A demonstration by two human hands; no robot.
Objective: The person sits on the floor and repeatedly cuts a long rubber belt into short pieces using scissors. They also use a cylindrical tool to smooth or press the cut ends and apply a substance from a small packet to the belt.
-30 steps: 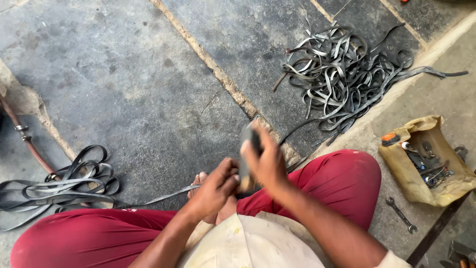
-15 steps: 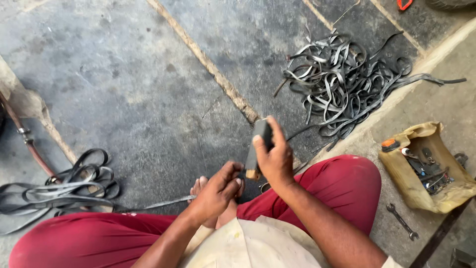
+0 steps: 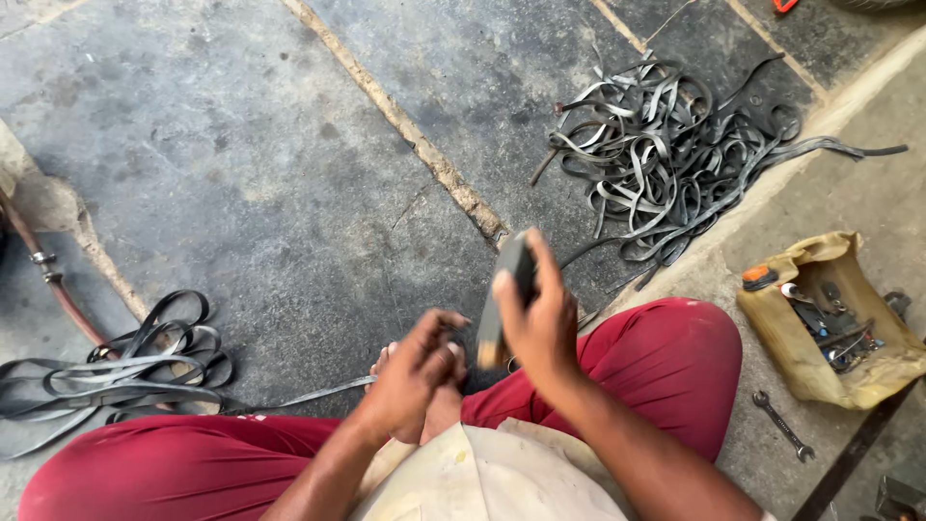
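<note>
**Dark block upright in your right hand, left hand low beside it**

Head view. Your right hand (image 3: pixel 542 323) is raised at the centre of the picture with its fingers (image 3: pixel 545 259) wrapped around a dark flat block (image 3: pixel 503 289), so that hand is shut on the thing and is plainly the nearer of the two. The block's long axis runs nearly upright in the picture, tipped a little toward 1 o'clock: its top end pokes out above your fingers toward the stone floor (image 3: pixel 241 174), and its lower, paler end points down toward 7 o'clock, at your left hand. What the block is exactly, you cannot tell; motion blurs it.

Your left hand (image 3: pixel 417 371) sits at about 8 o'clock from the block, just beside its lower end and lower in the picture, over your foot between your knees in the red trousers (image 3: pixel 666 357). Its fingers are curled narrow, pinching something small against the foot. What they hold is hidden, so you cannot tell whether they grip the thin rubber strip (image 3: pixel 309 396) that trails away from that hand toward 9 o'clock.

That strip leads to a loose coil of dark rubber strips (image 3: pixel 125 371) at 9 o'clock on the floor. A larger tangled pile of cut strips (image 3: pixel 675 154) lies at 1 o'clock, well apart from both hands. At 3 o'clock a tan cloth bag (image 3: pixel 810 357) holds small tools, with a spanner (image 3: pixel 783 425) on the ground just beside it.
</note>
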